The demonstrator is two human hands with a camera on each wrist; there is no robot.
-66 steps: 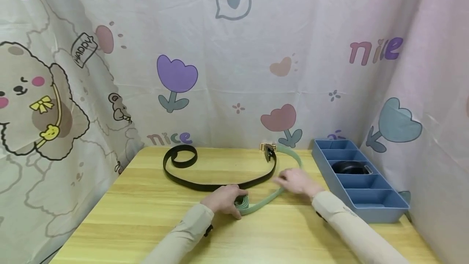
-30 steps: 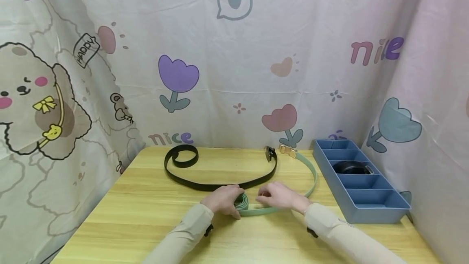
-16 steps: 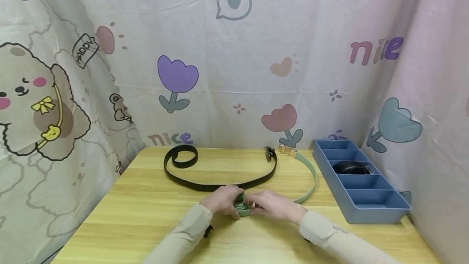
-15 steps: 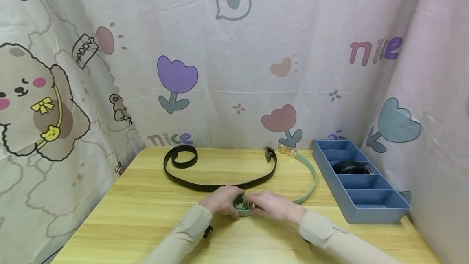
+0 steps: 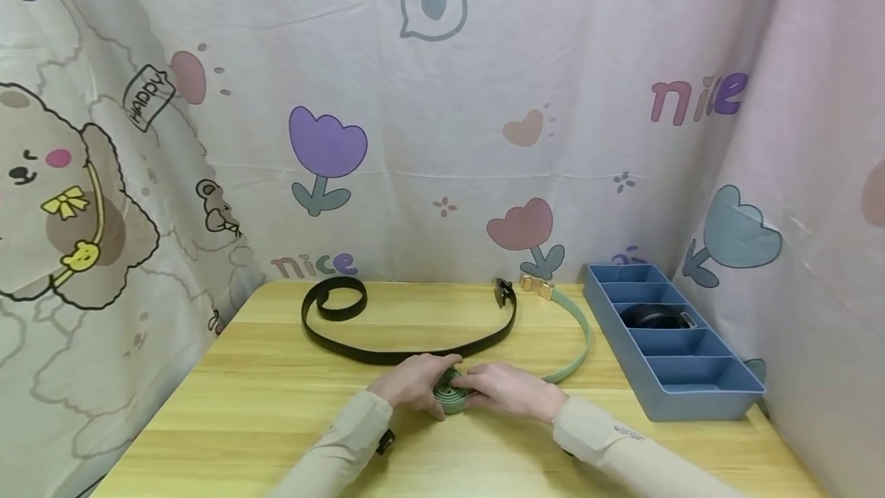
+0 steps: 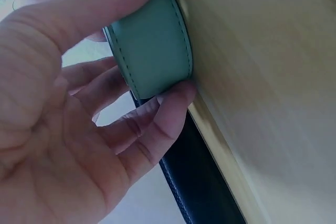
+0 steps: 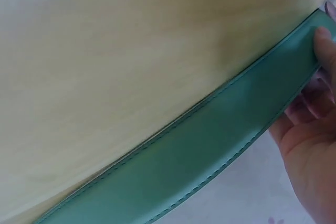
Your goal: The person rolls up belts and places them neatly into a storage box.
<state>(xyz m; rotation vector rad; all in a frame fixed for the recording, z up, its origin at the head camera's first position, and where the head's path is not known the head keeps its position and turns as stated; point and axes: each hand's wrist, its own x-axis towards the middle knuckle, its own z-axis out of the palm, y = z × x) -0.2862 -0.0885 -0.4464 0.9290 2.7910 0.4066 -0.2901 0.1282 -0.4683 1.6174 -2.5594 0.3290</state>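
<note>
A light green belt [image 5: 579, 344] with stitched edges stands on its edge on the table, its near end wound into a coil [image 5: 452, 403]. My left hand [image 5: 412, 383] grips the coil from the left; in the left wrist view its thumb and fingers curl round the green band [image 6: 152, 45]. From the right, my right hand [image 5: 512, 390] pinches the belt at the coil, and the right wrist view has its thumb [image 7: 324, 43] on the strap [image 7: 210, 129]. The gold buckle [image 5: 537, 287] lies at the table's back. Directly behind my hands runs a black belt [image 5: 387, 357], partly hidden by the left hand.
To the right stands a blue divided tray [image 5: 653, 379] with a rolled black belt [image 5: 653, 317] in one compartment. The black belt's buckle [image 5: 502, 292] lies close to the gold one. A patterned curtain [image 5: 429, 137] hangs behind the wooden table [image 5: 228, 413].
My right hand has moved left along the green strap to the coil. The gold buckle has shifted right, off the black belt's buckle. My left hand has stayed on the coil.
</note>
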